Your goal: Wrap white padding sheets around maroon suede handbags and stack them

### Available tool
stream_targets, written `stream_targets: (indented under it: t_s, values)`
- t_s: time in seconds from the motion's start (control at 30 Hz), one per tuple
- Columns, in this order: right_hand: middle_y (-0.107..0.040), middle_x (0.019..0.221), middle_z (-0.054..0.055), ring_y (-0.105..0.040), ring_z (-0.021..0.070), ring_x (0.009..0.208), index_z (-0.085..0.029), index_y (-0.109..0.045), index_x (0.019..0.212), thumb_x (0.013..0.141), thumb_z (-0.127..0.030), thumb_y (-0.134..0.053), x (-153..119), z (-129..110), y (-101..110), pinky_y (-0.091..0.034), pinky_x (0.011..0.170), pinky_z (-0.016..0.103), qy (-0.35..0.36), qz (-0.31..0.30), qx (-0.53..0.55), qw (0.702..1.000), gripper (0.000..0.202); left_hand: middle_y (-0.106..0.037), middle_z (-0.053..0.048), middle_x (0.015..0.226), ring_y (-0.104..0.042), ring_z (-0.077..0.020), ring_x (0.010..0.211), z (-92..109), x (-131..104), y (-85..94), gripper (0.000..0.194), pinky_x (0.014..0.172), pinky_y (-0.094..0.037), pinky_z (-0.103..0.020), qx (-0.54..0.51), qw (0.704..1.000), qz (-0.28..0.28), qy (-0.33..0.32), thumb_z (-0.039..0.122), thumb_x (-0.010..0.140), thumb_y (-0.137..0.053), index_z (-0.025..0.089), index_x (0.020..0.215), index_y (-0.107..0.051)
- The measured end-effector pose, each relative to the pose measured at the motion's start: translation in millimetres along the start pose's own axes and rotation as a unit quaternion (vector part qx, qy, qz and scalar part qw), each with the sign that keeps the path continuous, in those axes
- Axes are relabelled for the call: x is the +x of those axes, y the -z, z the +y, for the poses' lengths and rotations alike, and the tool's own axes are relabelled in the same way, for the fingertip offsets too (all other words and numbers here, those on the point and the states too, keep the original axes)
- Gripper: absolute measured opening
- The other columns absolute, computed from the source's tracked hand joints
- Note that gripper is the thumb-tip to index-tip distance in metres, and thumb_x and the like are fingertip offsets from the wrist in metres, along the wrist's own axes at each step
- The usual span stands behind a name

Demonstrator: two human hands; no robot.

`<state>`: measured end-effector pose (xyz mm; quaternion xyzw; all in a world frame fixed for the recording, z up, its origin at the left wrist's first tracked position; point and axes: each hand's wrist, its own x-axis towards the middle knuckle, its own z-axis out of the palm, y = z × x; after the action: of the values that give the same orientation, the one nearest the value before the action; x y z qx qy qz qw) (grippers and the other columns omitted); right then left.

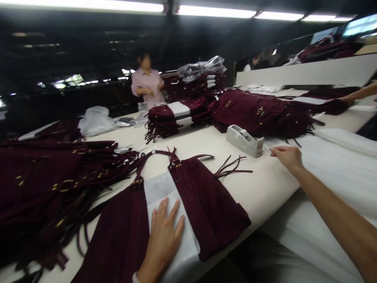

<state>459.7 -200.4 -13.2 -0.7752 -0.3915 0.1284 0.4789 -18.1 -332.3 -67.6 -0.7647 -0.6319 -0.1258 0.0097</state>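
A maroon bag lies flat on the table, its strap and thin cords trailing toward the back. A white paper band wraps across its middle. My left hand rests on the band, palm down with fingers spread. Farther right, my right hand is closed in a pinch beside a grey tape dispenser. A faint clear strip of tape seems to run from the dispenser's front to the pinched fingertips; blur makes its ends hard to see.
Piled maroon bags cover the left side. More banded bags and a large maroon heap stand behind the dispenser. White sheeting lies at right. A person stands across the table; another person's arm reaches in at far right.
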Motion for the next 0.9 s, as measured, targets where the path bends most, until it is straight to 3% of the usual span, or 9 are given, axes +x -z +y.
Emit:
stream_targets:
  t_s: [0.1, 0.2, 0.3, 0.37, 0.47, 0.57, 0.9]
  values:
    - [-0.071, 0.073, 0.007, -0.063, 0.0200, 0.071, -0.020, -0.076, 0.081, 0.069, -0.038, -0.077, -62, -55, -7, -0.049, 0.066, 0.032, 0.064, -0.067, 0.169, 0.981, 0.022, -0.034, -0.019, 0.153, -0.026, -0.0307, 0.145, 16, -2, 17.7, 0.050, 0.117, -0.021, -0.055, -0.014, 0.999, -0.042, 0.026, 0.035, 0.095, -0.043, 0.020, 0.143, -0.046]
    - [-0.070, 0.070, 0.004, -0.060, 0.0154, 0.063, -0.020, -0.076, 0.078, 0.058, -0.045, -0.085, -134, -114, -28, -0.046, 0.054, 0.026, 0.069, -0.229, 0.248, 0.939, 0.034, -0.032, -0.017, 0.154, -0.024, -0.0298, 0.145, 22, 0, 24.4, 0.052, 0.118, -0.019, -0.053, -0.039, 0.997, -0.046, 0.041, 0.041, 0.095, -0.045, 0.023, 0.144, -0.044]
    - [-0.070, 0.066, 0.005, -0.061, 0.0138, 0.059, -0.016, -0.076, 0.077, 0.058, -0.046, -0.085, -201, -152, -65, -0.046, 0.049, 0.022, 0.060, -0.390, 0.250, 0.884, 0.037, -0.032, -0.014, 0.154, -0.023, -0.0301, 0.145, 22, -3, 22.7, 0.053, 0.118, -0.017, -0.053, -0.053, 0.997, -0.032, 0.054, 0.045, 0.095, -0.045, 0.026, 0.144, -0.043]
    - [-0.070, 0.064, 0.006, -0.061, 0.0126, 0.056, -0.013, -0.076, 0.077, 0.063, -0.039, -0.084, -234, -165, -97, -0.047, 0.046, 0.020, 0.044, -0.442, 0.247, 0.861, 0.030, -0.033, -0.013, 0.153, -0.024, -0.0318, 0.144, 22, -5, 21.5, 0.053, 0.118, -0.017, -0.053, -0.065, 0.996, -0.019, 0.065, 0.047, 0.093, -0.047, 0.027, 0.142, -0.046]
    - [-0.067, 0.057, 0.005, -0.058, 0.0097, 0.048, -0.011, -0.073, 0.070, 0.071, -0.020, -0.080, -263, -171, -140, -0.046, 0.042, 0.017, -0.028, -0.448, 0.239, 0.861, 0.012, -0.035, -0.013, 0.150, -0.027, -0.0341, 0.141, 22, -7, 21.7, 0.052, 0.118, -0.018, -0.052, -0.088, 0.994, 0.002, 0.070, 0.047, 0.091, -0.050, 0.027, 0.139, -0.050]
    - [-0.065, 0.053, 0.005, -0.056, 0.0094, 0.043, -0.010, -0.068, 0.067, 0.074, -0.009, -0.077, -277, -168, -165, -0.046, 0.039, 0.017, -0.092, -0.428, 0.228, 0.870, 0.010, -0.040, -0.014, 0.143, -0.031, -0.0341, 0.137, 19, -6, 22.5, 0.053, 0.117, -0.019, -0.052, -0.105, 0.993, 0.009, 0.058, 0.046, 0.090, -0.050, 0.026, 0.138, -0.051]
    - [-0.065, 0.055, 0.005, -0.054, 0.0073, 0.040, -0.009, -0.066, 0.069, 0.077, -0.006, -0.070, -291, -163, -185, -0.042, 0.035, 0.014, -0.122, -0.401, 0.176, 0.891, 0.010, -0.040, -0.017, 0.144, -0.027, -0.0357, 0.138, 14, -8, 18.1, 0.053, 0.117, -0.012, -0.054, -0.151, 0.988, 0.004, 0.043, 0.045, 0.089, -0.047, 0.017, 0.134, -0.054]
